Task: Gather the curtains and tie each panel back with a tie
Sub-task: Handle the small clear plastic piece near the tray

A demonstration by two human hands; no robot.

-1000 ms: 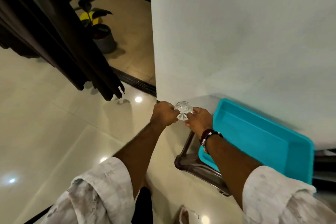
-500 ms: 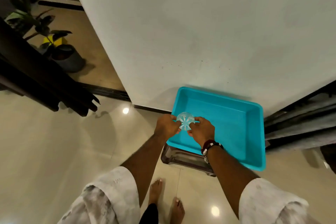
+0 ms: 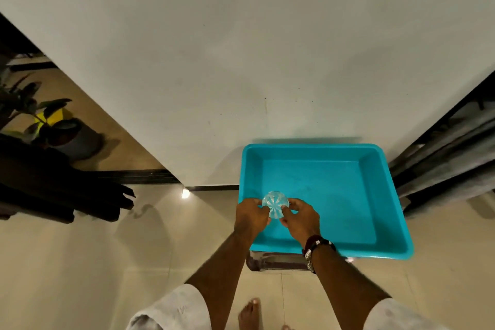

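My left hand (image 3: 251, 218) and my right hand (image 3: 301, 218) pinch a small translucent white tie (image 3: 275, 204) between them, its fabric fanned into a round pleated shape. Both hands hover over the near left corner of a turquoise plastic tray (image 3: 375, 250). A dark brown curtain (image 3: 53, 190) hangs at the left edge, its hem above the floor. A grey curtain (image 3: 450, 158) hangs at the right edge beside a dark frame.
The tray rests on a shiny metal stool (image 3: 276, 262) against a white wall (image 3: 241, 61). A potted plant (image 3: 69, 136) stands behind the glass door on the left. The floor is glossy beige tile; my bare feet (image 3: 250, 312) show at the bottom.
The view has swung right and down. The tray now sits in the centre under my hands, and the grey curtain has come into sight. My hands still hold the tie between them.
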